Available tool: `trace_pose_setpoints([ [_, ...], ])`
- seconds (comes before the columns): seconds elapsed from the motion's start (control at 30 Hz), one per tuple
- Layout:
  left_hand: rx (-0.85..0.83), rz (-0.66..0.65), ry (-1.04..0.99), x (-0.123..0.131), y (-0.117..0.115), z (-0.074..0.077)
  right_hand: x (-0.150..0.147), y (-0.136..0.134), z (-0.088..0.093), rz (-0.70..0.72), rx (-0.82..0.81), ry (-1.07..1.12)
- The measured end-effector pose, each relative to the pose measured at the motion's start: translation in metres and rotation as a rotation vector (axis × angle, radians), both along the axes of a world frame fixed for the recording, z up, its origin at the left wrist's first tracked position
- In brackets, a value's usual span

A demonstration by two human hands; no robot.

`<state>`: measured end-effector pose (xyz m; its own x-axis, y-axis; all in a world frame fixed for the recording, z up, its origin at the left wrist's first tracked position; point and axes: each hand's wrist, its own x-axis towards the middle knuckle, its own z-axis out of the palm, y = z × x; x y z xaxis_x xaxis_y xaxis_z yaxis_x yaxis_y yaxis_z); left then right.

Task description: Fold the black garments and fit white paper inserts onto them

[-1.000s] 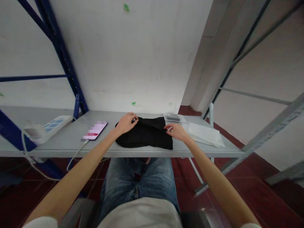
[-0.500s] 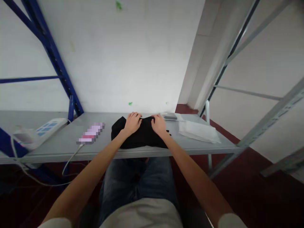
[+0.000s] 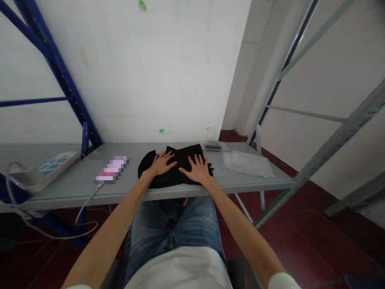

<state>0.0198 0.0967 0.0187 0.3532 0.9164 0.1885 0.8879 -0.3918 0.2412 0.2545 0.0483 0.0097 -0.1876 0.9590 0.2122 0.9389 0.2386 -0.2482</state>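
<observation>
A folded black garment (image 3: pixel 180 158) lies on the grey shelf top in front of me, close to its front edge. My left hand (image 3: pixel 161 164) rests flat on the garment's left part, fingers spread. On its right part lies my right hand (image 3: pixel 197 168), palm down, with the fingers spread too. Short dark strips or straps stick out at the garment's right edge. What kind of garment it is cannot be made out.
The grey shelf (image 3: pixel 240 180) backs onto a white wall. To the right lie clear plastic bags (image 3: pixel 248 163) and a small packet with something dark (image 3: pixel 213 147). A blurred-out phone (image 3: pixel 112 169) on a cable and a white power strip (image 3: pixel 58 166) are at left.
Both hands have gone from gripping the garment's far edge with bent fingers to lying flat on it with fingers spread. The cloth now looks flatter.
</observation>
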Motion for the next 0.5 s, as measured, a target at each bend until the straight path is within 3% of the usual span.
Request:
trace_pose_setpoints([
  [0.23,0.041,0.014,-0.016,-0.007,-0.009,0.002,0.007,0.000,0.002,0.032,0.022,0.150],
  [0.5,0.282,-0.057,-0.107,-0.008,-0.012,-0.001,0.035,0.036,-0.007,-0.131,0.083,0.826],
])
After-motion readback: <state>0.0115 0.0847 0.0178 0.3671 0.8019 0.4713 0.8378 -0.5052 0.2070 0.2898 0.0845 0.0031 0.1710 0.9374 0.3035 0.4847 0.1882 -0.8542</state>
